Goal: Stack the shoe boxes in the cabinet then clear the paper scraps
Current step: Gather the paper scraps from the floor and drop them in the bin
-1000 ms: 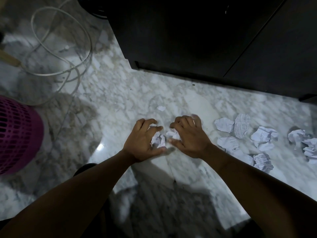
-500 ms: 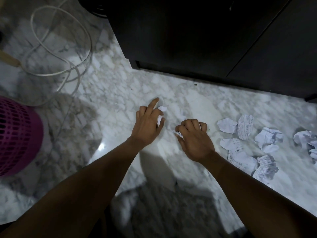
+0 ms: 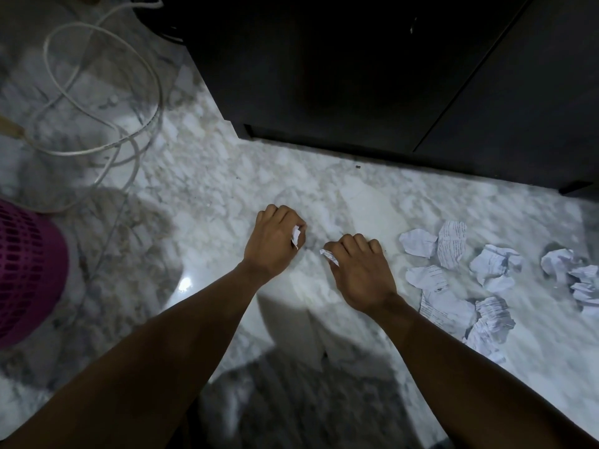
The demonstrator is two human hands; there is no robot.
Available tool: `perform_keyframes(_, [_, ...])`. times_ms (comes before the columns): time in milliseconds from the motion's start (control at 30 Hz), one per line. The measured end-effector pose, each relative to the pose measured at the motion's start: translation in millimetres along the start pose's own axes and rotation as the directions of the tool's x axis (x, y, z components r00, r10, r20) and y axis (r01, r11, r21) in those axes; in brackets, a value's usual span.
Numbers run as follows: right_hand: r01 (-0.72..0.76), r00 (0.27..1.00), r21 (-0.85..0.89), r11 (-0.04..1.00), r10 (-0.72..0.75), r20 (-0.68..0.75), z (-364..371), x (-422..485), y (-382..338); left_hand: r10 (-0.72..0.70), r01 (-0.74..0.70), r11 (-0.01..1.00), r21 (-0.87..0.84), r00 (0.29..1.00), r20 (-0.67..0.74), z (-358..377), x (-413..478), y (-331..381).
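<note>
Both hands hover low over the marble floor in front of the dark cabinet (image 3: 356, 76). My left hand (image 3: 274, 243) has its fingers curled around a small white paper scrap (image 3: 296, 236) that peeks out by the thumb. My right hand (image 3: 359, 270) is curled too, with another crumpled scrap (image 3: 329, 256) showing at its thumb side. Several crumpled printed paper scraps (image 3: 450, 244) lie on the floor to the right of my right hand, more of them at the far right (image 3: 580, 277). No shoe boxes are visible; the cabinet doors look closed.
A magenta perforated plastic basket (image 3: 26, 270) stands at the left edge. A loose white cable (image 3: 107, 92) coils on the floor at upper left. A wooden stick end (image 3: 11, 128) pokes in from the left. My shadow darkens the floor near me.
My left hand reached forward for a small scrap near the cabinet and has curled around it. My right hand stayed curled on its scraps and shifted slightly right.
</note>
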State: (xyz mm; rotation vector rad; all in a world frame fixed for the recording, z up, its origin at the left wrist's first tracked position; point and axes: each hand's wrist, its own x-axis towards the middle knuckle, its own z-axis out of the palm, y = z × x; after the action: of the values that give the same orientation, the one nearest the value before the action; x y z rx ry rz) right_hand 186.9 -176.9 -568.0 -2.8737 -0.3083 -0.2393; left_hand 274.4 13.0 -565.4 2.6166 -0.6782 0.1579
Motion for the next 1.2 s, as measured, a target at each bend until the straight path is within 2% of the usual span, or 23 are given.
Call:
perform_keyframes(100, [-0.065, 0.996, 0.083, 0.994, 0.07, -0.055, 2.9, 5.6, 1.9, -0.016, 0.016, 1.0, -0.021, 1.0, -0.004, 0.3, 0.4, -1.0])
perform_keyframes(200, [-0.174, 0.976, 0.231, 0.957, 0.199, -0.09, 0.0, 15.1, 1.7, -0.088, 0.083, 0.988, -0.133, 0.995, -0.038, -4.6, 4.6, 3.6])
perform_keyframes(300, [-0.315, 0.939, 0.35, 0.882, 0.342, -0.016, -12.8, 20.5, -2.9, -0.194, 0.184, 0.951, -0.247, 0.981, -0.013, -14.5, 6.2, 12.3])
perform_keyframes(433, [-0.404, 0.899, 0.419, 0.813, 0.437, 0.019, -42.4, 25.1, -8.5, -0.263, 0.26, 0.909, -0.324, 0.964, 0.035, -34.2, 5.7, 30.8])
perform_keyframes(567, [-0.443, 0.863, 0.451, 0.775, 0.506, -0.021, -101.1, 31.3, -8.4, -0.253, 0.234, 0.891, -0.389, 0.967, 0.001, -73.1, 16.6, 68.0])
perform_keyframes(733, [-0.417, 0.812, 0.466, 0.78, 0.55, -0.195, -210.4, 17.5, -5.6, -0.188, 0.115, 0.867, -0.486, 0.977, -0.104, -144.0, 48.6, 149.7])
perform_keyframes(833, [-0.383, 0.785, 0.431, 0.817, 0.533, -0.314, -280.5, -6.8, 0.9, -0.083, -0.034, 0.86, -0.509, 0.975, -0.207, -182.6, 64.0, 213.1])
perform_keyframes(933, [-0.398, 0.724, 0.4, 0.825, 0.551, -0.415, -351.5, -40.0, 12.8, 0.021, -0.179, 0.85, -0.495, 0.951, -0.308, -214.2, 70.7, 282.1])
perform_keyframes(1200, [-0.488, 0.652, 0.251, 0.836, 0.54, -0.532, -515.6, -122.3, 48.9, 0.178, -0.383, 0.736, -0.558, 0.905, -0.385, -270.8, 66.4, 432.1])
